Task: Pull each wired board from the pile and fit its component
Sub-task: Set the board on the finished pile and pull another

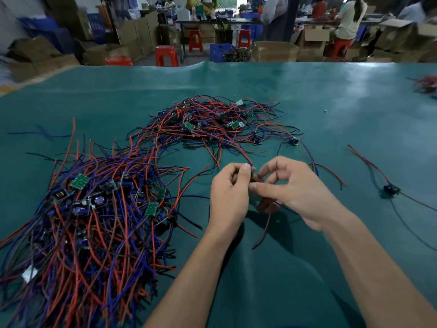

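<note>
You've got a big green table (307, 95) in front of you and honestly most of the job is still sitting on it: the huge tangle at your left (94, 221) looks like the main heap of wired boards, and the smaller pile further back (212, 121) is another batch, though I can't tell which one is finished and which is waiting. One lone board (391, 189) lies well apart off to your right. Your left hand (230, 192) has its fingers curled and pinching the small board (254, 179) you're working on, held up just between both hands, and your right hand (293, 185) pinches it too, forefinger and thumb closed on it. The component itself is too hidden to see if it's seated.
</note>
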Tool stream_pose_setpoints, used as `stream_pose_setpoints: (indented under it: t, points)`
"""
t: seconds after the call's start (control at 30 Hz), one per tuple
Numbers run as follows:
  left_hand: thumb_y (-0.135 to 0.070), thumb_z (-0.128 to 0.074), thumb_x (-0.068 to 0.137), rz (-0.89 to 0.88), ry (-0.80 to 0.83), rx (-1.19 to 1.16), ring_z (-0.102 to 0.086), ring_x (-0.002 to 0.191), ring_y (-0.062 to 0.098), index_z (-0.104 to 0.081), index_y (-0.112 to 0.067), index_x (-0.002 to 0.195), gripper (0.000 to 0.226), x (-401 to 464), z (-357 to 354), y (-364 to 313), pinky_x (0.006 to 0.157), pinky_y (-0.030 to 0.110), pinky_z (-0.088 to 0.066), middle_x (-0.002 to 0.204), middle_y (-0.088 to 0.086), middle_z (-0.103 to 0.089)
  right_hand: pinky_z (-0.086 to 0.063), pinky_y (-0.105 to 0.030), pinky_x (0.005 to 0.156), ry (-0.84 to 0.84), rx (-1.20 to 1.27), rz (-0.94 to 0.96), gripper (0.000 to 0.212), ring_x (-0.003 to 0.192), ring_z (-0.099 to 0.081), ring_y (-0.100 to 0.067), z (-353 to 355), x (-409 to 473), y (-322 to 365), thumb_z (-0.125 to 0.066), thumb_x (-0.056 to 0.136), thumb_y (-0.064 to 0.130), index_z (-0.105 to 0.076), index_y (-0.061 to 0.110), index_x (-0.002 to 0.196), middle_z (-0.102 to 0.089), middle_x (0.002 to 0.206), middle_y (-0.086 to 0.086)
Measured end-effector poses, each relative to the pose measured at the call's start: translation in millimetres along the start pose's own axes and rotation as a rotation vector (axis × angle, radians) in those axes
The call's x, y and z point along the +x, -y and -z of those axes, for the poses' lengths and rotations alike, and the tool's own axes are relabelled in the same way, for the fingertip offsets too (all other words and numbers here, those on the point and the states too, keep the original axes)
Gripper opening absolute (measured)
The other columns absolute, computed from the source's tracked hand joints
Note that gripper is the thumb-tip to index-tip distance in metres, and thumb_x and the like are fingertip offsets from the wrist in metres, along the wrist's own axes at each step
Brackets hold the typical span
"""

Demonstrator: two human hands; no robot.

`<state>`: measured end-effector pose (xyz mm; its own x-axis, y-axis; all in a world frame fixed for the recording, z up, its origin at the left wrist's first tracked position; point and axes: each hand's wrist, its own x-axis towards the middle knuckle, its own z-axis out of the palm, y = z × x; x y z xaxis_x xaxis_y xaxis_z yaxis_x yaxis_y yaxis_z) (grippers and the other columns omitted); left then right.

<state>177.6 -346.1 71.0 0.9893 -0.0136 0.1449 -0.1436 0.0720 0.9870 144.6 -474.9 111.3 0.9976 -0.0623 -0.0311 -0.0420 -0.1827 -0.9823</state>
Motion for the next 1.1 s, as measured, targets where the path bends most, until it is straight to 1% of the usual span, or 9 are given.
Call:
stream_pose_setpoints:
  t: [0.1, 0.2, 0.27, 0.33, 0.5, 0.73, 0.9, 1.0, 1.1]
  points:
    - [-0.012, -0.056, 0.102, -0.016, 0.006, 0.009, -0.055, 0.064, 0.004, -0.067, -0.018, 0.084, 0.022, 2, 1, -1, 0.065, 0.024, -0.047, 0.074, -0.004, -0.066, -0.054, -0.024, 0.057, 0.119, -0.034, -0.023, 0.009, 0.062, -0.063, -0.015, 6, 0, 1, -0.075, 0.089, 0.013, -0.071, 0.010, 0.081, -0.070, 0.072, -0.009]
    - [-0.002, -0.056, 0.100, -0.004, 0.116, -0.027, -0.060, 0.071, 0.005, -0.067, -0.013, 0.100, 0.015, 0, 0, -2, 0.070, 0.017, -0.051, 0.081, -0.001, -0.070, -0.049, -0.026, 0.056, -0.061, -0.052, 0.029, 0.015, 0.059, -0.060, -0.014, 8, 5, -2, -0.076, 0.089, 0.017, -0.071, 0.013, 0.075, -0.068, 0.067, -0.008]
    - [0.002, -0.054, 0.100, 0.011, 0.219, -0.053, -0.062, 0.069, 0.003, -0.066, -0.016, 0.101, 0.022, -2, 1, -3, 0.068, 0.016, -0.052, 0.075, -0.004, -0.070, -0.047, -0.025, 0.052, -0.230, -0.053, 0.080, 0.009, 0.058, -0.058, -0.011, 10, 10, -7, -0.078, 0.088, 0.022, -0.073, 0.017, 0.082, -0.065, 0.069, -0.005]
    - [0.003, -0.053, 0.100, 0.012, 0.295, -0.041, -0.063, 0.068, 0.002, -0.067, -0.015, 0.103, 0.023, -3, 3, -4, 0.067, 0.015, -0.052, 0.075, -0.003, -0.070, -0.046, -0.023, 0.051, -0.239, -0.011, 0.102, 0.001, 0.059, -0.057, -0.009, 10, 12, -10, -0.079, 0.087, 0.023, -0.078, 0.022, 0.088, -0.064, 0.071, -0.002]
    - [-0.003, -0.056, 0.101, 0.018, 0.369, 0.015, -0.060, 0.065, 0.008, -0.069, -0.015, 0.103, 0.018, -5, 4, -6, 0.064, 0.017, -0.048, 0.071, -0.002, -0.072, -0.045, -0.020, 0.051, -0.195, 0.120, 0.125, 0.012, 0.058, -0.054, -0.009, 13, 13, -11, -0.079, 0.085, 0.008, -0.079, 0.013, 0.073, -0.067, 0.066, -0.001]
    - [-0.012, -0.060, 0.100, 0.065, 0.430, 0.140, -0.056, 0.059, 0.003, -0.073, -0.014, 0.099, 0.014, -4, 6, -3, 0.062, 0.020, -0.044, 0.067, -0.001, -0.073, -0.048, -0.021, 0.054, -0.616, 0.132, 0.287, 0.027, 0.052, -0.052, -0.008, 42, 19, -12, -0.078, 0.086, 0.007, -0.074, 0.022, 0.064, -0.066, 0.061, 0.010]
    - [-0.009, -0.058, 0.101, 0.063, 0.406, 0.125, -0.055, 0.060, 0.006, -0.072, -0.012, 0.098, 0.015, -5, 5, -5, 0.060, 0.016, -0.043, 0.070, 0.000, -0.074, -0.051, -0.026, 0.062, -0.894, 0.520, 0.217, 0.018, 0.054, -0.057, -0.010, 62, 18, -13, -0.074, 0.091, 0.008, -0.068, 0.014, 0.075, -0.064, 0.066, 0.000]
    - [-0.007, -0.055, 0.102, 0.048, 0.292, 0.074, -0.057, 0.068, 0.012, -0.069, -0.014, 0.097, 0.016, -4, 3, -4, 0.063, 0.017, -0.044, 0.071, -0.003, -0.075, -0.052, -0.027, 0.059, -0.782, 0.559, 0.114, 0.019, 0.055, -0.058, -0.015, 54, 19, -12, -0.074, 0.092, 0.015, -0.066, 0.008, 0.077, -0.065, 0.067, -0.006]
    - [-0.003, -0.055, 0.101, 0.044, 0.266, -0.010, -0.061, 0.064, 0.006, -0.068, -0.011, 0.096, 0.017, -5, 2, -5, 0.063, 0.015, -0.048, 0.074, 0.000, -0.076, -0.054, -0.031, 0.060, -0.316, 0.270, 0.038, 0.023, 0.065, -0.061, -0.019, 22, 16, -14, -0.081, 0.082, 0.030, -0.073, 0.009, 0.079, -0.069, 0.072, -0.008]
